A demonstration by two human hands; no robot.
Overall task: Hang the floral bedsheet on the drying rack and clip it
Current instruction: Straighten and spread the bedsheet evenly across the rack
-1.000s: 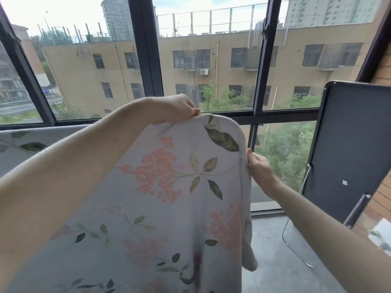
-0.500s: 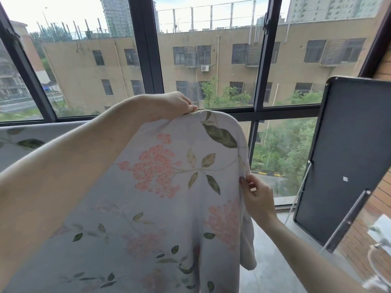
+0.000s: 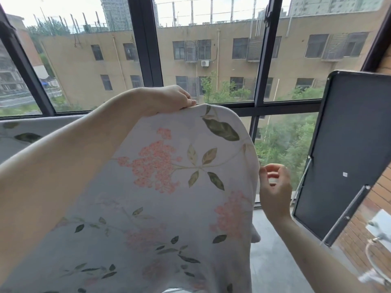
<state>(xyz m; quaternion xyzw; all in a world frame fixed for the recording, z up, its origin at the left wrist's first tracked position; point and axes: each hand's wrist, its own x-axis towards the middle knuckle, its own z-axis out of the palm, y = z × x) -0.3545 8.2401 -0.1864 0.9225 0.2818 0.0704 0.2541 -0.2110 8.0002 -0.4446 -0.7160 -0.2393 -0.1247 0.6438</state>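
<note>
The floral bedsheet (image 3: 169,197), pale with pink blossoms and green leaves, hangs draped in front of me and fills the lower middle of the view. My left hand (image 3: 169,98) grips its top fold at the highest point. My right hand (image 3: 274,191) hovers just off the sheet's right edge, fingers loosely curled, holding nothing I can make out. The drying rack itself is hidden under the cloth, and no clip is visible.
Dark-framed windows (image 3: 260,81) stand close behind the sheet. A black folded board (image 3: 349,144) with metal legs leans at the right against a brick wall (image 3: 359,235). Grey floor (image 3: 275,261) shows at lower right. More of the sheet lies at far left (image 3: 21,136).
My right hand slid down the sheet's right edge and came off it; it now hangs free beside the cloth. My left hand keeps its hold on the top fold.
</note>
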